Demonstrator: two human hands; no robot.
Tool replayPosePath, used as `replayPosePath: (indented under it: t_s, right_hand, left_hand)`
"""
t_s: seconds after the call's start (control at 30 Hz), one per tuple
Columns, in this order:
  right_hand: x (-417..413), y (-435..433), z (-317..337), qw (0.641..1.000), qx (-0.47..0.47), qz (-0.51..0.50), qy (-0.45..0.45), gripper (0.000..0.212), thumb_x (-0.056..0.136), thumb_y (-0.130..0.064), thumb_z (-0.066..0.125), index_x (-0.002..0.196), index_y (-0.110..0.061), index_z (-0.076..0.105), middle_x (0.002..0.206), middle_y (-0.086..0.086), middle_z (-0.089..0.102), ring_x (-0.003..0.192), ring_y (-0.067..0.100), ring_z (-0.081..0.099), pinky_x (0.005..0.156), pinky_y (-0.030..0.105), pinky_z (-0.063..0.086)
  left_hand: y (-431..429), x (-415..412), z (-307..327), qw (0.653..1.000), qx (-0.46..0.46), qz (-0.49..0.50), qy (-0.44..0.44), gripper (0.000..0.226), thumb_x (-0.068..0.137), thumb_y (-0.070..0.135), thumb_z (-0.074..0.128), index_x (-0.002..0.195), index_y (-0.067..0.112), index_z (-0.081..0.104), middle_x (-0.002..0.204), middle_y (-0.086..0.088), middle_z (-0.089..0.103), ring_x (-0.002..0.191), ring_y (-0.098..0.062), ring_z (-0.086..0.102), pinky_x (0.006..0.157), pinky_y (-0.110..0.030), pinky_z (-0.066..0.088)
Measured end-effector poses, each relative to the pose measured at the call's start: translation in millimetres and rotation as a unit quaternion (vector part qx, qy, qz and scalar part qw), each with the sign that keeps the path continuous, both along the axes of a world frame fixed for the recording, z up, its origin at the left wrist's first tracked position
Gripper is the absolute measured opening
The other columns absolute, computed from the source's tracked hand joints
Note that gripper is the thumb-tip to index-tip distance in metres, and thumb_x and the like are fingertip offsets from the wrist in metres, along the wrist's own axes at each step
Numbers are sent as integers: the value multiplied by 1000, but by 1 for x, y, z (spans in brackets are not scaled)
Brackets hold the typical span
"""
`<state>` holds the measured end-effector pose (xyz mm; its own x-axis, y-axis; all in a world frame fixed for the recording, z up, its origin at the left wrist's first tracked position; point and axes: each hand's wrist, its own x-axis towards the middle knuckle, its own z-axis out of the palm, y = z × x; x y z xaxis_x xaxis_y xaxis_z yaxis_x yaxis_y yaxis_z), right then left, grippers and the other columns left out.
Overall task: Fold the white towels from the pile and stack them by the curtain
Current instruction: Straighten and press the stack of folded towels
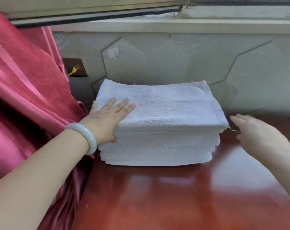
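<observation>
Left hand (107, 118), fingers straight, lies flat on top of the stack of folded white towels (165, 113), at its nine o'clock edge. Right hand (260, 133), open and blurred, hovers just beside the stack at three o'clock, not touching. A red curtain (24, 80) hangs at the stack's nine o'clock. The stack sits on a glossy table (157, 196). Likely risk: a sideways nudge could skew the uneven layers or slide them.

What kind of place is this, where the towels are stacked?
Probably an indoor room beside a window, perhaps a hotel or home. A red curtain hangs at the left, a window sill runs above a hexagon-patterned wall, and white towels sit on a glossy wooden table.
</observation>
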<state>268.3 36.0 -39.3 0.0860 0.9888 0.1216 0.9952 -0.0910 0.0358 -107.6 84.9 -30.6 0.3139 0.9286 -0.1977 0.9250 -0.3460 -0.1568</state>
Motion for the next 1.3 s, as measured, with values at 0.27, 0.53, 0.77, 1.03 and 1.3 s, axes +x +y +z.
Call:
replayPosePath:
  t_s: [0.27,0.53,0.77,1.03,1.3]
  right_hand:
    - [-101,-6,-35,952,161,259,-36,113,60,-41,87,152,-13,28,158,8,25,147,26,21,117,53,16]
    - [-34,-45,-55,955,229,12,187,47,80,-6,47,125,-10,59,123,14,63,115,24,51,100,33,39]
    - [-118,-31,-73,785,-318,232,478,60,84,21,41,115,-24,66,106,-3,73,97,3,67,86,14,47]
    - [-36,-24,-84,684,-209,24,699,28,75,-5,71,101,-13,77,107,13,73,109,24,67,98,29,48]
    - [-88,-37,-98,746,-256,71,611,49,81,27,43,100,-7,72,94,6,76,94,15,71,81,16,52]
  left_hand:
    - [-22,15,-31,987,143,-27,-67,128,69,63,72,149,31,-22,162,6,-13,150,-24,-9,120,-54,-1]
    - [-66,-35,-47,926,263,82,-259,80,70,13,84,142,12,48,149,-10,44,138,-29,39,113,-44,33]
    - [-81,20,-56,917,35,80,-389,4,86,33,65,82,34,66,91,17,55,80,-4,59,77,-30,51]
    - [-56,-29,-64,692,-237,237,-639,25,93,12,57,108,19,75,109,-5,74,107,-19,68,99,-44,49]
    - [-76,8,-90,733,-324,151,-579,42,90,-14,48,118,11,66,114,-2,72,110,-10,65,97,-21,48]
